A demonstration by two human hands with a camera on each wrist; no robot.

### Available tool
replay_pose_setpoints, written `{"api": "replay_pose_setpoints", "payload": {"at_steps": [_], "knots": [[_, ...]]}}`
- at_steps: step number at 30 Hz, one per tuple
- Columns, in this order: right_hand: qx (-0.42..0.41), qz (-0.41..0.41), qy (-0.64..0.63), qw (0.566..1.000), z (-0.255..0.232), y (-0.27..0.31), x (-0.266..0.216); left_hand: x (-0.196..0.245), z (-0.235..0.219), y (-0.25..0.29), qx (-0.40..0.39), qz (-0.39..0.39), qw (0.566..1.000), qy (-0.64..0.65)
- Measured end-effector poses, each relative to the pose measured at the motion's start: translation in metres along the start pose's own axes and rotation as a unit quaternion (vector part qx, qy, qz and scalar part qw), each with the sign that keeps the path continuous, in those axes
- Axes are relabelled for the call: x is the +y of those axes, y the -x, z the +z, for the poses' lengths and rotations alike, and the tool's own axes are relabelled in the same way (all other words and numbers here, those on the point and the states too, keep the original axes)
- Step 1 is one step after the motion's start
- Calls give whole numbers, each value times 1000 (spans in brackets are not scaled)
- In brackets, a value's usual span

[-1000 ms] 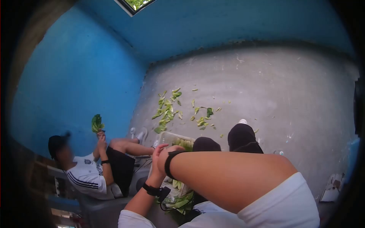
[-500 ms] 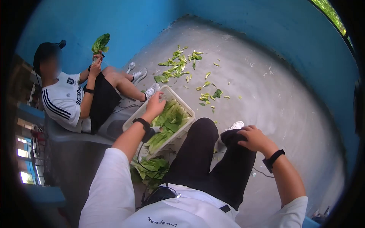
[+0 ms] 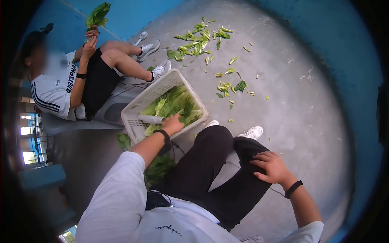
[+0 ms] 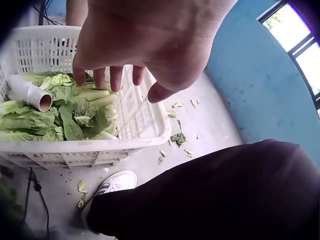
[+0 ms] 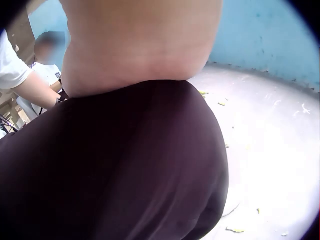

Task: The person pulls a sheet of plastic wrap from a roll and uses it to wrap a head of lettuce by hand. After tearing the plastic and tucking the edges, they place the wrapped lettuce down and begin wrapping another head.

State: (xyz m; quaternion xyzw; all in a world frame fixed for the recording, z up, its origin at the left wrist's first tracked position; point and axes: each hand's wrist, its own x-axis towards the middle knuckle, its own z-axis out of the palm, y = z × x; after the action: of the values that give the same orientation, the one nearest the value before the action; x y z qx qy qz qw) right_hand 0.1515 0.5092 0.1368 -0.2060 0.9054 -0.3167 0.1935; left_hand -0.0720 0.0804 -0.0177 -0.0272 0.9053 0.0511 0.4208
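Observation:
My left hand (image 3: 173, 124) reaches over the near side of a white plastic basket (image 4: 90, 146). In the left wrist view its fingers hang down, spread and loosely bent, with nothing between them. Heads of leafy green lettuce (image 4: 72, 120) fill much of the basket. On top of them lies a roll of clear plastic wrap (image 4: 30, 93) with a cardboard core, just left of the hand. My right hand (image 3: 273, 167) rests on my dark-trousered leg (image 5: 125, 160), fingers relaxed. In the right wrist view only its heel and wrist show, and the fingers are hidden.
Another person (image 3: 60, 85) sits at the left, holding up a leafy head (image 3: 98, 16). Torn leaves (image 3: 194, 42) lie scattered on the grey floor ahead. More greens (image 3: 159, 168) lie beside the basket near my leg. A thin cable (image 4: 42, 200) runs along the floor.
My hands, together at the wrist a second ago, have parted. The right went to my leg; the left passed over the basket's far part and came back to its near side. The view has turned.

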Motion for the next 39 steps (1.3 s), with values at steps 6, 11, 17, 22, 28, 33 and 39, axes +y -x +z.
{"api": "replay_pose_setpoints", "payload": {"at_steps": [6, 11, 17, 22, 28, 33, 39], "knots": [[-12, -3, -53, 999, -11, -14, 20, -3, -10, -31, -10, 17, 994, -108], [20, 14, -69, 997, -10, -26, 28, -17, 7, -102, 10, 24, 996, 80], [7, 21, -38, 999, -10, -27, 32, -13, -17, -140, 52, -14, 997, 48], [-10, 41, -9, 999, -6, -18, 34, -33, -13, -189, 107, 42, 990, 81], [-26, 43, -11, 999, 2, -21, 50, -23, -2, -221, 77, 68, 991, 87], [-34, 34, -28, 998, 1, -22, 57, -16, 13, -257, 119, 62, 991, 9], [-33, 31, -29, 999, -1, -26, 57, -48, 38, -347, 133, 123, 978, -101]]}}
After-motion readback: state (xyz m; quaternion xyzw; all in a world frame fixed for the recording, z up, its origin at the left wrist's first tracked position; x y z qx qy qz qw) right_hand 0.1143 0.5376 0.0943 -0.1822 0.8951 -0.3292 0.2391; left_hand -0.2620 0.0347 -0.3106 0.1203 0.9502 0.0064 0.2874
